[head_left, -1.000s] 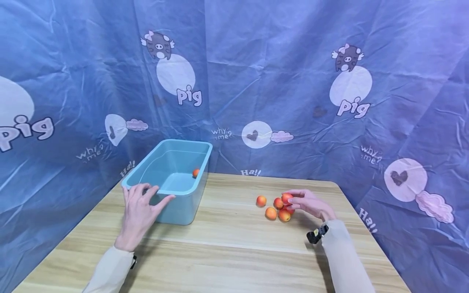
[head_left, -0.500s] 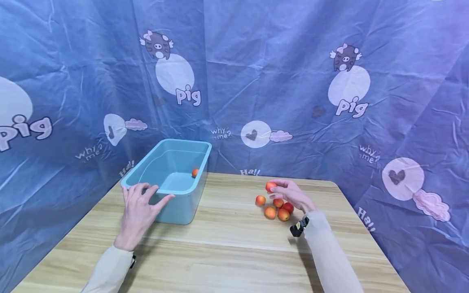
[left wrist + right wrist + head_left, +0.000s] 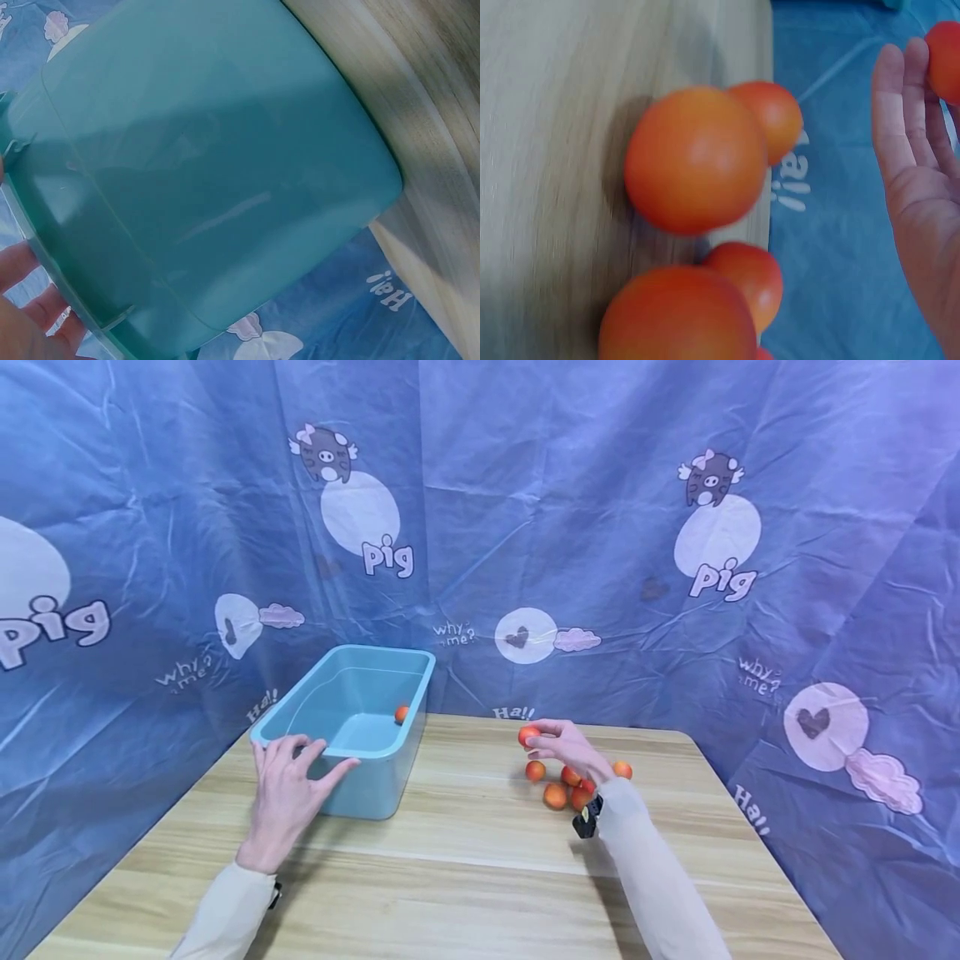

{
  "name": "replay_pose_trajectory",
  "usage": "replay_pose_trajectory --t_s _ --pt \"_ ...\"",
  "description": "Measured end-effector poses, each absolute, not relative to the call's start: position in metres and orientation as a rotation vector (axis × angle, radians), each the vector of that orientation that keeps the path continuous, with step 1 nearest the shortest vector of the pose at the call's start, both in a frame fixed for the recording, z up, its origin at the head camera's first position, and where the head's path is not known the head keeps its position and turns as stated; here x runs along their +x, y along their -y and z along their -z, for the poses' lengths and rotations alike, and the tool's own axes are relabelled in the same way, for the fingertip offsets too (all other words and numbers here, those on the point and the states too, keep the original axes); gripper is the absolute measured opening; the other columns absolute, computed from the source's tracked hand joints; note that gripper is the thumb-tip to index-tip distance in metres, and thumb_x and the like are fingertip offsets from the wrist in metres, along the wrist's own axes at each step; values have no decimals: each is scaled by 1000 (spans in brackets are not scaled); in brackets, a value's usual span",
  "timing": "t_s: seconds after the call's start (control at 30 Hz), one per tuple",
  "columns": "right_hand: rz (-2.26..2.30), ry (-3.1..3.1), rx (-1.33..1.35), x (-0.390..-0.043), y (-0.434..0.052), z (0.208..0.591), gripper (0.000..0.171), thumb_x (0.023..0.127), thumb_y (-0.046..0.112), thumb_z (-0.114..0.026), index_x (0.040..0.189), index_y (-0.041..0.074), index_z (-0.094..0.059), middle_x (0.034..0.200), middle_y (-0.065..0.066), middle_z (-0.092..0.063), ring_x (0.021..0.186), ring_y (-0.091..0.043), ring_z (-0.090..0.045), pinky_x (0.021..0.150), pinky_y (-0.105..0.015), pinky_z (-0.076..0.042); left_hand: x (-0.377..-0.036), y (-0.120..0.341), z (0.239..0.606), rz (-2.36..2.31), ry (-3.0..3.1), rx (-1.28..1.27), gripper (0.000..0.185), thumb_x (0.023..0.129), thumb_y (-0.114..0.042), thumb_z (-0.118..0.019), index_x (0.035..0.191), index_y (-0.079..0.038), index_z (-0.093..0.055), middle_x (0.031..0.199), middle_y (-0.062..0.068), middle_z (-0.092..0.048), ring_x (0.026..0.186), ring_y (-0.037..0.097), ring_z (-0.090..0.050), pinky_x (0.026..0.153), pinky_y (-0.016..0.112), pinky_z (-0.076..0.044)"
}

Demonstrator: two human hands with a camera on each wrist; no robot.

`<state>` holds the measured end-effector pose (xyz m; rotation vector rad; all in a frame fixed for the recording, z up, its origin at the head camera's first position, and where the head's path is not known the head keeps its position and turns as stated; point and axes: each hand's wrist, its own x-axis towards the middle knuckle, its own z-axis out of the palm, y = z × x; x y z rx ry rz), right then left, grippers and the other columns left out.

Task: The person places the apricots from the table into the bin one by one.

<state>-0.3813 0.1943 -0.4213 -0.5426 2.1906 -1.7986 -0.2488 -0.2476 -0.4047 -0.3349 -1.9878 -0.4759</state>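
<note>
Your right hand [image 3: 564, 746] has carried pinched apricot [image 3: 528, 734] away from pile [image 3: 558, 783], toward bin [image 3: 390, 748]; left hand [image 3: 285, 785], relaxed, steadies bin rim.

Your right hand [image 3: 564, 746] pinches 1 orange fruit [image 3: 528, 734] above the wooden table [image 3: 465, 860]; 5 more fruits [image 3: 556, 796] lie below. Your left hand [image 3: 288, 785] rests on the blue bin [image 3: 352, 727], which holds 1 fruit [image 3: 402, 713].

Staged recording setup, pig-print backdrop sheets [image 3: 600, 527], wooden table [image 3: 465, 877]
</note>
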Motion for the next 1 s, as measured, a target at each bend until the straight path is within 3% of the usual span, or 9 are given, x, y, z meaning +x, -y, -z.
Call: replay_pose_trajectory --t_s 0.1,0.2,0.3,0.4,0.63,0.9,1.0 --pt "1776 -2182 -561 -381 -184 422 47 91 23 -71 132 4 -57 125 -20 -64 117 -52 -56 104 -57 -42 -248 248 405 479 1985 -334 52 61 -42 -87 92 -4 -70 93 21 -60 92 42 -52 105 78 -15" --pt "1775 -2185 -574 -381 -172 421 48 91 25 -71 133 9 -56 128 -13 -62 112 -42 -63 105 -58 -40 -247 248 406 477 1978 -334 52 62 -43 -86 91 -4 -70 92 21 -60 91 42 -52 105 78 -15" --pt "1811 -2168 -608 -383 -158 418 46 91 23 -70 132 5 -58 125 -13 -63 103 -27 -68 103 -54 -45 -247 248 405 478 1972 -334 51 62 -43 -86 90 -4 -70 91 20 -60 91 42 -52 104 79 -15" --pt "1822 -2160 -677 -388 -142 413 44 92 18 -69 129 -2 -59 119 -15 -66 94 -21 -70 94 -47 -53 -247 248 405 477 1969 -339 51 64 -45 -85 90 -4 -70 91 21 -60 90 42 -52 104 79 -16" --pt "1817 -2173 -691 -393 -112 398 39 90 17 -71 124 1 -63 115 -11 -71 90 -20 -71 89 -38 -56 -249 247 406 471 1949 -344 69 79 -72 -63 89 -4 -70 90 21 -60 88 42 -52 103 78 -19" --pt "1880 -2135 -741 -396 -82 382 40 90 11 -70 127 0 -61 111 -14 -71 88 -15 -69 92 -52 -52 -250 247 406 487 1945 -344 65 77 -69 -67 89 -5 -70 89 20 -60 88 41 -52 104 77 -18" --pt "1893 -2144 -746 -399 -72 379 41 90 10 -70 128 0 -61 109 -12 -71 86 -14 -68 88 -46 -55 -250 246 406 482 1946 -339 72 79 -75 -58 89 -4 -70 90 21 -60 88 41 -52 103 77 -19"
